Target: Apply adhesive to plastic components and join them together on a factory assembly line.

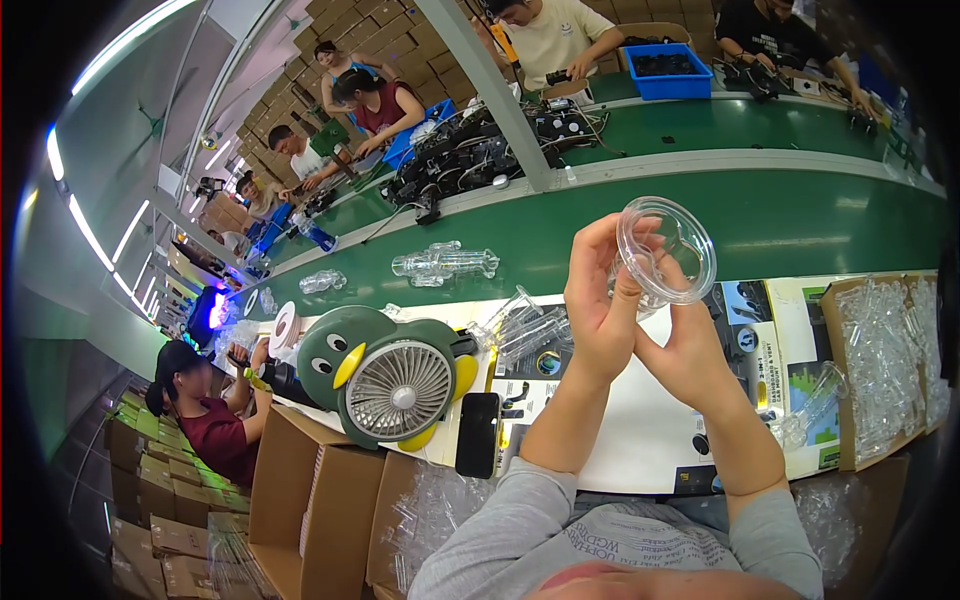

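Observation:
Above the work table, both of my hands hold a clear plastic cup-like part (pixel 692 246) with a wide round rim tilted toward me. My left hand (pixel 600 300) wraps its fingers and thumb around the left side of the part. From below and the right, my right hand (pixel 690 350) grips the lower end, its fingers partly seen through the plastic. Several clear tubular plastic parts (pixel 528 332) lie to the left of my hands. Another clear piece (pixel 815 405) rests at the right, beside a cardboard box (pixel 838 370) filled with similar clear parts.
A green penguin-shaped fan (pixel 398 395) and a black phone (pixel 478 435) stand at my left. Beyond the table runs a green conveyor belt (pixel 600 235) carrying clear assemblies (pixel 445 264). Open cartons (pixel 330 500) flank me. Co-workers sit at the left and across the belt, near a metal post (pixel 490 90).

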